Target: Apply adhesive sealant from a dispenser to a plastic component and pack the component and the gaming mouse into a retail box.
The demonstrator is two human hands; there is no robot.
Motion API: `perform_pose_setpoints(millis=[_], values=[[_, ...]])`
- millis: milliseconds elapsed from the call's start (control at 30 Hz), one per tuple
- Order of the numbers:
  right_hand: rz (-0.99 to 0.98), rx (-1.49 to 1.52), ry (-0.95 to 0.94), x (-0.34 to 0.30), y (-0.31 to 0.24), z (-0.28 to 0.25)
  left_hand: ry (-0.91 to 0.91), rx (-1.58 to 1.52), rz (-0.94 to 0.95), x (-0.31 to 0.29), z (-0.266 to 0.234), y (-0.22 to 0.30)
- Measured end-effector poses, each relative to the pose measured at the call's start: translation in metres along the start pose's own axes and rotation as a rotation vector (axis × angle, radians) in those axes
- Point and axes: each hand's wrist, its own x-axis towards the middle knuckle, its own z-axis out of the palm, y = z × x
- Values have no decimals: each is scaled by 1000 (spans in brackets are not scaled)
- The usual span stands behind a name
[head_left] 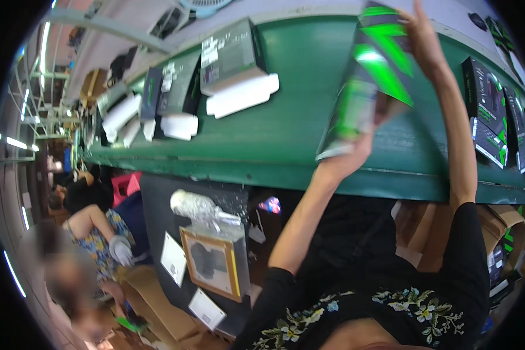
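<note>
Two hands (356,149), upright tilted box (370,81)

Green conveyor belt (297,116) carries dark boxes (230,52) with white trays (242,96) — more boxes (487,99) lie at right.

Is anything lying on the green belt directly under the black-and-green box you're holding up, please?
Nothing visible: both hands, left hand and right hand, hold the black-and-green box over bare green belt; the nearest white tray lies well to its left.
</note>
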Motion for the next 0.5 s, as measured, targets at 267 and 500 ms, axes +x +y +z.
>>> perform_pose_setpoints(millis=[267, 500], values=[[38, -635, -163, -1, 28, -24, -233, 527, 312, 0, 7, -43], [-92, -59, -215, -6, 55, -65, 22, 880, 309, 28, 44, 0]])
